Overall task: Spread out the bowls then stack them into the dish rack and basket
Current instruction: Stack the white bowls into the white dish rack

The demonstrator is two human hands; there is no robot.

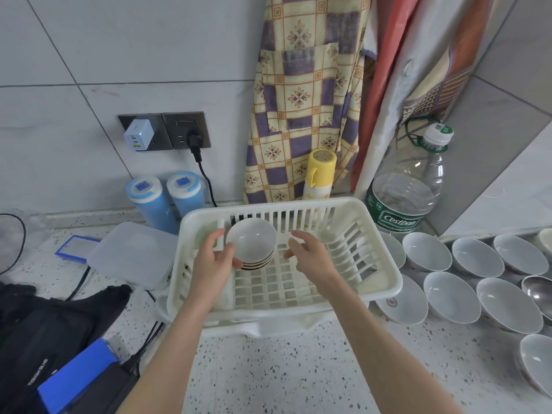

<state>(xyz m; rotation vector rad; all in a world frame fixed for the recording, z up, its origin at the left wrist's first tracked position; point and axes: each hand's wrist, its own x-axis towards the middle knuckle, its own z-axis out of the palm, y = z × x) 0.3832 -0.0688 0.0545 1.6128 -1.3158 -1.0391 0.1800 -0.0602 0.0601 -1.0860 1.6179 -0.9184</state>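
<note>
Small stack of bowls (251, 244) tilted inside white dish rack (385, 282) on worktop (283, 369). Left hand (215, 258) grips stack's edge w/ thumb; right hand (307, 254) spread, just beside, not touching.

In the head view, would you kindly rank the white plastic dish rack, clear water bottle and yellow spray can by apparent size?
Largest to smallest:
1. White plastic dish rack
2. Clear water bottle
3. Yellow spray can, partly hidden behind the rack, so unsure.
</note>
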